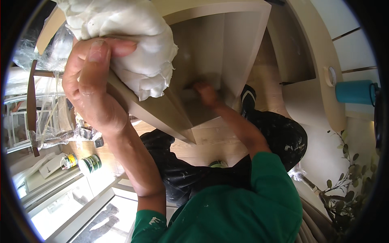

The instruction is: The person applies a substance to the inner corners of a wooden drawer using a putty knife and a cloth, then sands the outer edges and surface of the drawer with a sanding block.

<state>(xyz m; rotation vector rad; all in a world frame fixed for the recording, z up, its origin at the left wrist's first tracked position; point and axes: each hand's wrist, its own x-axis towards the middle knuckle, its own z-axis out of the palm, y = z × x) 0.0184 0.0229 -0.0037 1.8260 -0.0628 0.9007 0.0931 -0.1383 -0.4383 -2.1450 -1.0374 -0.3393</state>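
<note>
A big, soft white lump of filler (142, 56), smooth in places with ragged peaks at its lower edge, fills the upper left. My left hand (95, 81) is closed on it close to the camera, thumb and forefinger curled at its near side. Whatever lies under the lump is hidden. My right hand (207, 94) reaches inside an open beige cabinet (245, 48), low against its inner surface. Its fingers are closed and slightly blurred; a thin dark edge shows beside them, too indistinct to name.
Two paint cans (90, 164) stand on the lower left near a bright window. Plastic-wrapped furniture (52, 97) is at left. On the right, a teal cylinder (353, 92) and a roll of tape (330, 76) sit on a beige curved surface; a leafy plant (344, 190) stands below.
</note>
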